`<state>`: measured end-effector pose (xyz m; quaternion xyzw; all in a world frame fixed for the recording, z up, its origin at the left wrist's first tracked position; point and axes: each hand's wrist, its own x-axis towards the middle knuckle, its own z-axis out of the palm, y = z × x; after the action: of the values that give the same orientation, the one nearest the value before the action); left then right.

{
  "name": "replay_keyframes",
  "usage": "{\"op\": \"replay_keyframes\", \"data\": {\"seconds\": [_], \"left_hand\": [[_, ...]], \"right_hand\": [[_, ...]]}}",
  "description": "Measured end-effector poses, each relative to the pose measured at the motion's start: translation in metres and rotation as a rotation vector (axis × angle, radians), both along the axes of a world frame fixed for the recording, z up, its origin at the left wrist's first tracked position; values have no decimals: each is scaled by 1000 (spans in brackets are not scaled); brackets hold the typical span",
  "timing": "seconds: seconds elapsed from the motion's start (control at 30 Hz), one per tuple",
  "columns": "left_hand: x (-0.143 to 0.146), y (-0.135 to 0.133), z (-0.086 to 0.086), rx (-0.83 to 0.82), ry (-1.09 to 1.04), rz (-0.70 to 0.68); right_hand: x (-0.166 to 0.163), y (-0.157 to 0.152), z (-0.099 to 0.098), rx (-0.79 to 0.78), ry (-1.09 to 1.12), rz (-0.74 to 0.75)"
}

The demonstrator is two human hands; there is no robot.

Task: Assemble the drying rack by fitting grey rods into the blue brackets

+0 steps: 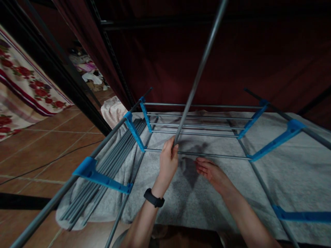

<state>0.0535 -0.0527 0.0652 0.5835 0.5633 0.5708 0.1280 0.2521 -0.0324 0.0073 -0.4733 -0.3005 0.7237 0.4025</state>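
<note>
My left hand, with a dark watch band at its wrist, is closed round the lower end of a long grey metal tube. The tube slants up and to the right, out of the top of the view. My right hand is apart from it, fingers stretched out, holding nothing above the grey cloth. Around both hands stands a rack frame of grey tubes with blue plastic brackets. Thin crossbars run between its two sides, just beyond my hands. A larger blue bracket sits at the near left.
Several loose grey tubes lie bundled at the left on the grey blanket. Black metal posts and a dark red curtain stand behind. A cable crosses the tiled floor. Flowered fabric hangs at far left.
</note>
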Motion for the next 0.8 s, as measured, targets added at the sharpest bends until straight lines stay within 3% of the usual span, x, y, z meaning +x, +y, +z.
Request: {"op": "replay_keyframes", "data": {"seconds": [0.43, 0.8], "left_hand": [[-27, 6, -24, -75, 123, 118], [-59, -2, -26, -371, 314, 139]], "right_hand": [[23, 14, 14, 27, 13, -129], [38, 27, 19, 81, 72, -307]]}}
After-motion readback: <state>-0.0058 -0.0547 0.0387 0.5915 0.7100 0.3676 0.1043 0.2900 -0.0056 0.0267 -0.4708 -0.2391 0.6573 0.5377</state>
